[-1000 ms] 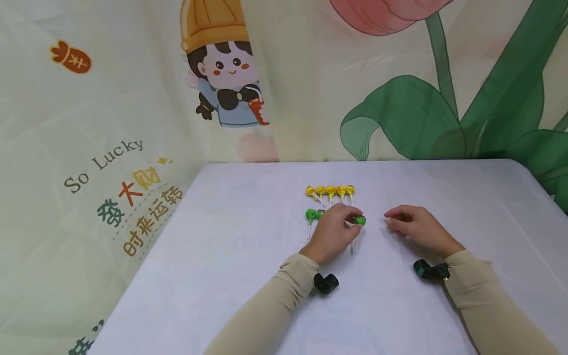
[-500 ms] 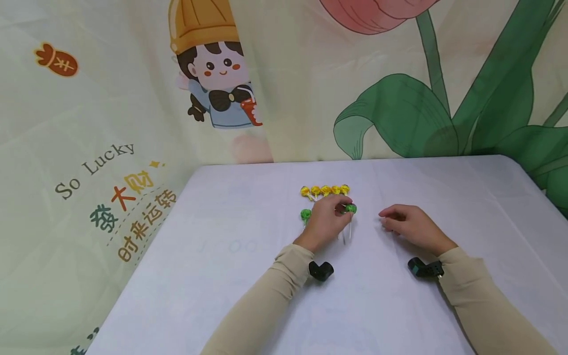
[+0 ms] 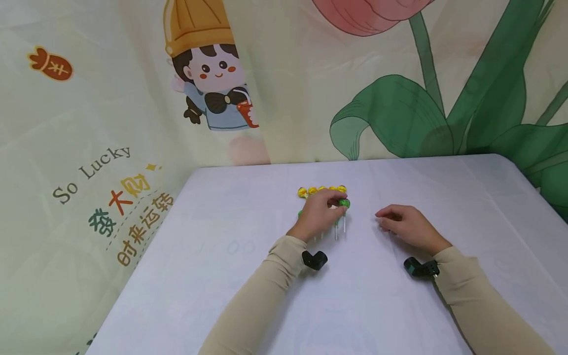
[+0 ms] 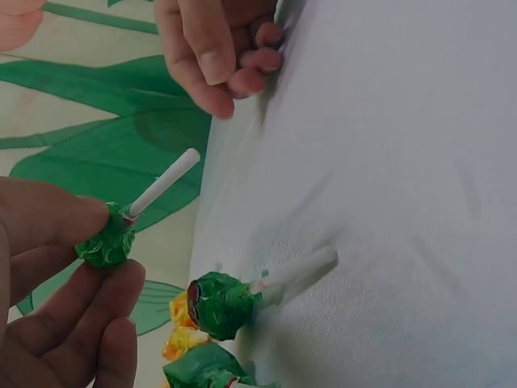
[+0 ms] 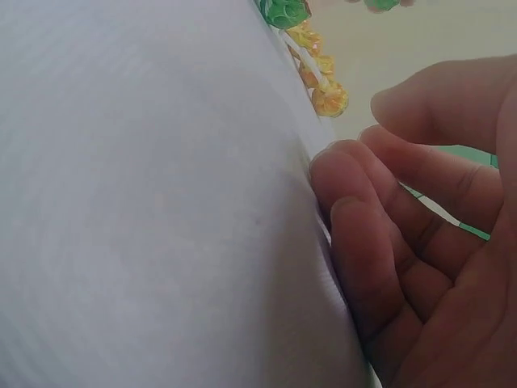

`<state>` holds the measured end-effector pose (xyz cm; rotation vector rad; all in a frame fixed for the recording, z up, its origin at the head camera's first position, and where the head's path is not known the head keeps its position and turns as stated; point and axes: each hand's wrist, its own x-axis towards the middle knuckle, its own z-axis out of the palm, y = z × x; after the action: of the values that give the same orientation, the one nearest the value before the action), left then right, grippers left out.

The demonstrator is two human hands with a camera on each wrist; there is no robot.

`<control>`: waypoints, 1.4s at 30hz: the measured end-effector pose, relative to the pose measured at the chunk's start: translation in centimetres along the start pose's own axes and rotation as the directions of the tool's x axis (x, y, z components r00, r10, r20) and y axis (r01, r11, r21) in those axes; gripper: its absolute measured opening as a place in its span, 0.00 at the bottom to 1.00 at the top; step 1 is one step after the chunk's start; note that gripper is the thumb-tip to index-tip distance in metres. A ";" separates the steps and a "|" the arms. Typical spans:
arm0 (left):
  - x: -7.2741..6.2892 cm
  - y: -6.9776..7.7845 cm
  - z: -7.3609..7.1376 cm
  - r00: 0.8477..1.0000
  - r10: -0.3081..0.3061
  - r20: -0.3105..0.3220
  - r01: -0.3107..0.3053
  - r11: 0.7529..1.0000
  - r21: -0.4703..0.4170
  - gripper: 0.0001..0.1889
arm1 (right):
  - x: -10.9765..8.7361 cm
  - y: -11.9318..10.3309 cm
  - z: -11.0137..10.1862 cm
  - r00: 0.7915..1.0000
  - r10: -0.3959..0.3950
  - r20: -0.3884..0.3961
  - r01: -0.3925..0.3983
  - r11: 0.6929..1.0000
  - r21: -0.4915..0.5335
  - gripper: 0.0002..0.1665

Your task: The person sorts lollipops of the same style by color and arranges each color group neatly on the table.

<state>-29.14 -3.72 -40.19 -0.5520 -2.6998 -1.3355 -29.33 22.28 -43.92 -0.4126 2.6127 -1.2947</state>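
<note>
My left hand (image 3: 317, 212) pinches a green-wrapped lollipop (image 4: 107, 245) by its round head, its white stick pointing away from the fingers. In the left wrist view that lollipop is held off the table, and another green lollipop (image 4: 222, 305) lies on the surface below it. The hand hides most of the green row in the head view; a few white sticks show beneath it. Just behind is a row of yellow lollipops (image 3: 302, 192). My right hand (image 3: 412, 226) rests on the table to the right, fingers loosely bent, holding nothing.
A white-covered table (image 3: 248, 296) spreads under both arms. Behind it hangs a printed cloth (image 3: 293, 98) with a cartoon figure and a flower. Black wrist cameras sit at both sleeves, the left one (image 3: 315, 260) close to the table.
My left hand has moved a little left and farther back with the pinched green lollipop, now covering more of both rows. The right hand stays about where it was; the head view shifts slightly.
</note>
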 end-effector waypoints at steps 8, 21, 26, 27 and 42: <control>0.7 0.0 -0.2 0.998 -0.048 0.027 0.046 0.996 0.074 0.14 | 0.1 0.2 -0.1 1.000 -0.003 -0.010 0.003 1.000 0.000 0.15; 1.5 -1.0 0.8 0.992 -0.051 0.119 0.027 0.981 0.193 0.13 | 0.3 0.0 0.0 1.000 0.004 -0.022 -0.004 1.000 0.011 0.15; 1.6 -0.9 1.1 0.991 -0.043 0.124 0.009 0.966 0.260 0.13 | 0.3 0.0 0.1 1.000 0.005 -0.031 -0.005 1.000 -0.001 0.15; 1.6 -0.8 1.1 0.991 -0.040 0.127 0.003 0.960 0.281 0.13 | 0.4 -0.1 0.1 0.999 0.004 -0.032 -0.004 1.000 -0.001 0.14; 1.5 -0.9 1.9 0.989 -0.065 0.134 0.009 0.925 0.380 0.12 | 0.3 0.2 0.1 0.999 0.007 -0.047 -0.007 1.000 -0.014 0.15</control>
<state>-30.68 -2.35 -41.67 -0.5748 -2.9883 -0.7661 -29.63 22.15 -44.15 -0.3796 2.6606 -1.2993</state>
